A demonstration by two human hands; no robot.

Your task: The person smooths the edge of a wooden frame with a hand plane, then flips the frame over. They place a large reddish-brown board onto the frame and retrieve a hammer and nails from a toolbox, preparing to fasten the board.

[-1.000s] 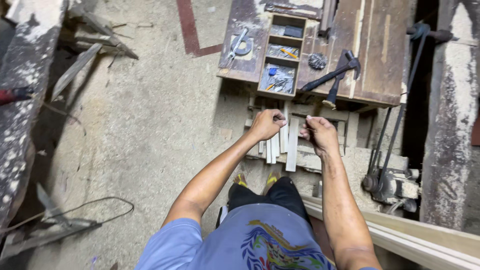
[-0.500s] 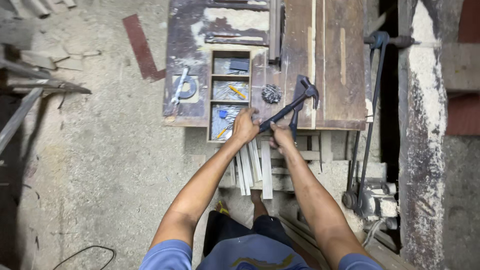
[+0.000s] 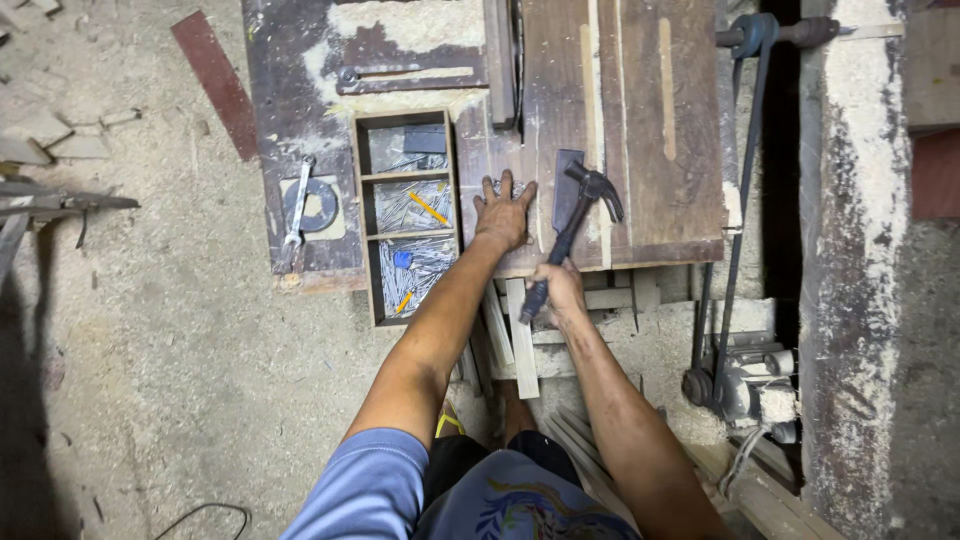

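My right hand [image 3: 558, 290] is clamped around the dark grip of a claw hammer [image 3: 572, 225], whose head sits up and away from my knuckles over the worn wooden tabletop [image 3: 640, 130], just beside a small dark block. My left hand [image 3: 503, 215] lies flat with fingers spread on the tabletop, gripping nothing, just left of the hammer and right beside a divided wooden tray of nails [image 3: 410, 215]. Farther left of that hand a wrench [image 3: 297, 213] rests across a metal ring, and pale wood strips [image 3: 520, 345] lie just below both hands.
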